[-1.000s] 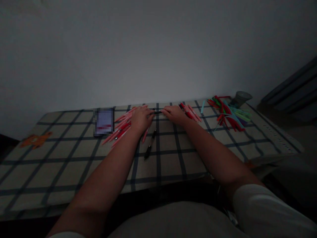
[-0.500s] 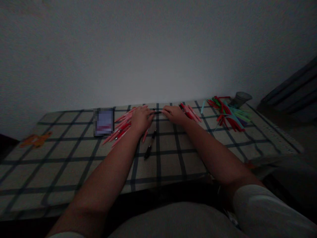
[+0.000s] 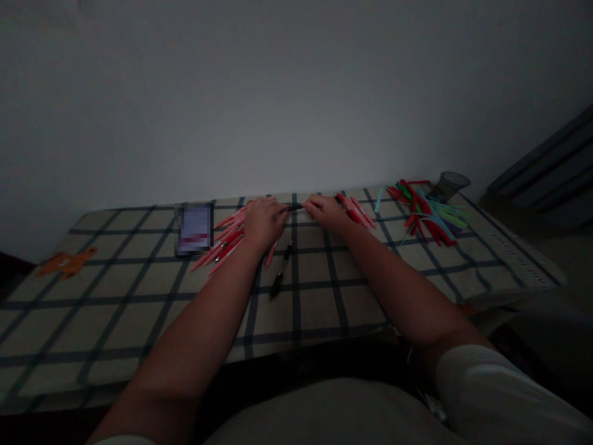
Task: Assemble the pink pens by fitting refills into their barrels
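Note:
A dark pen [image 3: 294,207] spans the gap between my two hands, near the back of the table. My left hand [image 3: 265,221] is closed on its left end, over a spread of pink and red pens [image 3: 225,244]. The fingers of my right hand [image 3: 323,210] pinch the pen's right end. Just right of that hand lies a smaller group of pink and red pens [image 3: 359,212]. Another black pen with a clear middle [image 3: 281,270] rests on the cloth in front of my hands.
A checked cloth [image 3: 319,296] covers the table, with a wall behind. To the left are a blurred-out phone-like device [image 3: 195,228] and an orange cutout shape [image 3: 67,262]. Red, green and blue strips [image 3: 428,216] lie at the right beside a dark cup [image 3: 451,184].
My hands stay almost in place around the dark pen. Slightly more of the pen shows between the fingers. The other things have not moved.

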A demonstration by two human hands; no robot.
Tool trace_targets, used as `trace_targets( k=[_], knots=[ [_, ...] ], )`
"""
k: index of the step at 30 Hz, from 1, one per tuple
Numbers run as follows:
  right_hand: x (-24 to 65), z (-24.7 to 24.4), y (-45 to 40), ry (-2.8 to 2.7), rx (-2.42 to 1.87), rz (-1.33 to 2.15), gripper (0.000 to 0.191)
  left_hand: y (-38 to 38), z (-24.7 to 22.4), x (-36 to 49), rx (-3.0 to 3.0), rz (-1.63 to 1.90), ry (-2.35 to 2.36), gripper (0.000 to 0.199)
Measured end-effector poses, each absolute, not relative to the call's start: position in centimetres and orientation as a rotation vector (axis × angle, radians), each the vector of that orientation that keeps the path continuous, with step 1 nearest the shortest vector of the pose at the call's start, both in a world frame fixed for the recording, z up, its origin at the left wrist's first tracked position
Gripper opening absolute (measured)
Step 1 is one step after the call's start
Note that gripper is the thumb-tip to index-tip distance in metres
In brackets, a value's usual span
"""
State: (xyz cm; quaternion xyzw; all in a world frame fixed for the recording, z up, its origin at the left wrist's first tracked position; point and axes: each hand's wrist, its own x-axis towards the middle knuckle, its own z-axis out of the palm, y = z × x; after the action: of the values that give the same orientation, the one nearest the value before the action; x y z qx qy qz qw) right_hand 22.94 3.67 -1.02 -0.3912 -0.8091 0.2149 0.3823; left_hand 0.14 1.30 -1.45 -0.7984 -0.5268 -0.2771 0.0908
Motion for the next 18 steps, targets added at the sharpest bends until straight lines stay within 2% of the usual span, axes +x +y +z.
trace_targets(
  k=[5,8,12,18],
  knots=[
    [22.7,-1.1,3.6,-1.898,-0.946,0.787,0.039,1.2,-1.3,0.2,-2.334,-0.944,-1.547,0.030],
    [22.5,-1.0,3.5,-1.950,-0.926,0.752,0.034,1.1,-1.5,0.2,-2.355,-0.936,-1.507,0.028],
    [21.9,-0.8,3.2,-1.942,-0.881,0.723,0.038,1.1,-1.7,0.3,-2.404,-0.939,-1.444,0.027],
    [22.3,-0.2,4.0,-1.564,-0.916,0.827,0.038,0.9,-1.4,0.5,-2.434,-0.979,-1.441,0.036]
  ],
)
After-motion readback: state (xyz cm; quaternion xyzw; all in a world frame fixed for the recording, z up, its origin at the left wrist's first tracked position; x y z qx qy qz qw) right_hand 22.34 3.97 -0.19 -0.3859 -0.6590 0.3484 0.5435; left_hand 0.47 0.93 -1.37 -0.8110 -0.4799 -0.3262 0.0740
